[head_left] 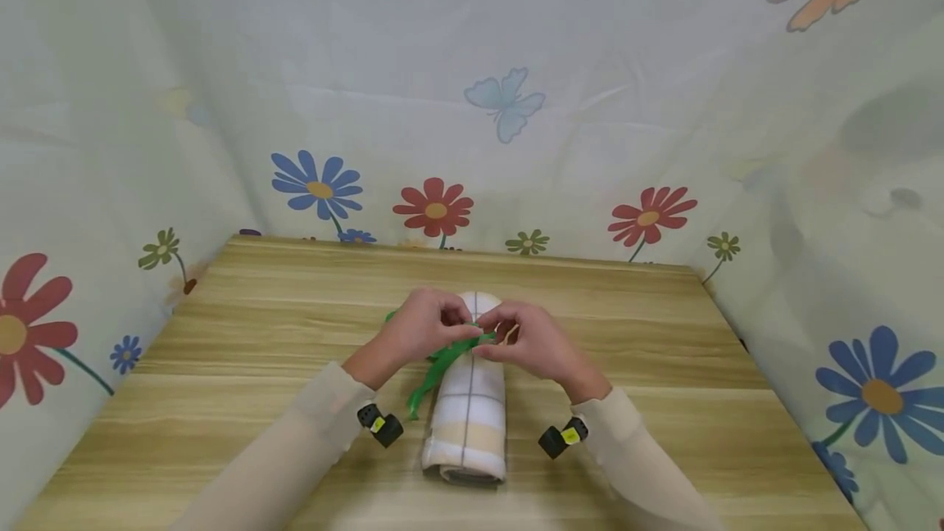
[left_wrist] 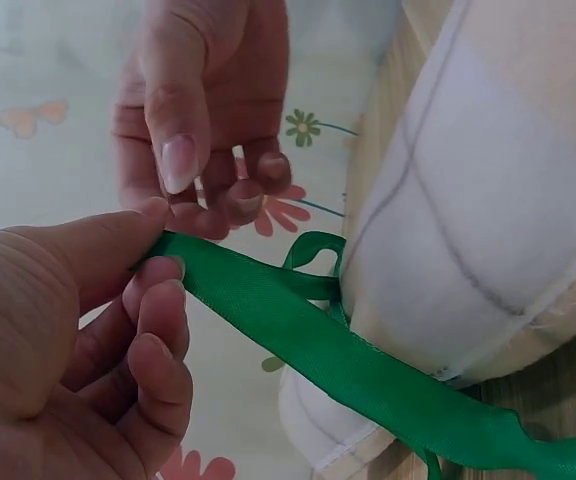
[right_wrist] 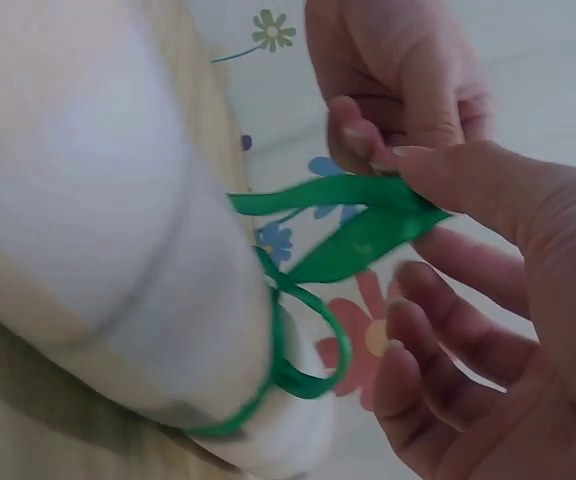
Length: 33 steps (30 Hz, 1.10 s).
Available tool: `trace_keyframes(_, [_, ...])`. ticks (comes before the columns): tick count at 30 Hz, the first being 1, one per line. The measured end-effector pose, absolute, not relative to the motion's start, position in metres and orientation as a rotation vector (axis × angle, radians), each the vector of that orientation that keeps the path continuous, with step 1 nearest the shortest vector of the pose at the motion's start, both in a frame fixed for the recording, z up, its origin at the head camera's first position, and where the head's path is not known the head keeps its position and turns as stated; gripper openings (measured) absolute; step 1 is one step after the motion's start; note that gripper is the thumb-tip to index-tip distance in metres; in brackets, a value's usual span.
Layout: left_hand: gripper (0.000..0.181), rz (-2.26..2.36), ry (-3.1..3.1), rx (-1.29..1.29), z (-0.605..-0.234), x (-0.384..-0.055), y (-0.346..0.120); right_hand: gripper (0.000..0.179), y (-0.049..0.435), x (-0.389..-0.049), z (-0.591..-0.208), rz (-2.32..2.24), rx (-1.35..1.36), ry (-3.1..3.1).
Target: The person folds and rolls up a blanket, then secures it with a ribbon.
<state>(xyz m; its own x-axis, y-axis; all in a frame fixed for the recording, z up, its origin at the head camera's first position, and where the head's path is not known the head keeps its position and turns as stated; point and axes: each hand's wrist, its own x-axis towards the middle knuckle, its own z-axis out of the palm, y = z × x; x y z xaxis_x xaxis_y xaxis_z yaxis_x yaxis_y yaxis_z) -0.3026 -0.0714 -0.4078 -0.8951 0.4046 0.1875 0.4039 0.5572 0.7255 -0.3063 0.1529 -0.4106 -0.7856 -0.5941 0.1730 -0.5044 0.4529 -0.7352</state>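
A green satin ribbon (left_wrist: 298, 330) is tied round a rolled-up towel (head_left: 472, 400), white and beige with grey lines. In the left wrist view, my left hand (left_wrist: 58, 330) pinches the ribbon between thumb and forefinger. Close beside those fingertips is my right hand (right_wrist: 508, 300), its fingers loosely bent and its thumb apart from them. The right wrist view has the right thumb overlapping the ribbon; contact behind it is hidden. A small ribbon loop (right_wrist: 343, 350) stands out at the knot. One tail hangs left of the towel, as the head view shows.
The towel lies lengthwise on a wood-grain table (head_left: 627, 334), pointing away from me. Behind and at both sides hangs a pale curtain (head_left: 413, 39) printed with flowers and butterflies. Small black cameras (head_left: 564, 437) are on both wrists.
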Motion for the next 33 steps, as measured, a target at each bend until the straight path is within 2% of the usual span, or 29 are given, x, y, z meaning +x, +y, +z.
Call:
trace_keyframes(5, [0.011, 1.308, 2.768, 0.741, -0.409, -0.302, -0.072, 0.026, 0.144, -0.299, -0.425, -1.369, -0.876, 2.643])
trace_keyframes(13, [0.012, 1.335, 2.794, 0.731, -0.41, -0.301, -0.071, 0.013, 0.133, -0.295, -0.431, -1.5, -0.759, 2.705])
trace_keyframes(24, [0.014, 1.494, 2.743, 0.63, -0.417, -0.299, -0.071, 0.007, 0.13, -0.296, -0.433, -1.598, -0.741, 2.66])
trace_keyframes(33, [0.015, 1.56, 2.717, 0.667, -0.422, -0.3, -0.076, 0.009, 0.133, -0.297, -0.435, -1.627, -0.781, 2.621])
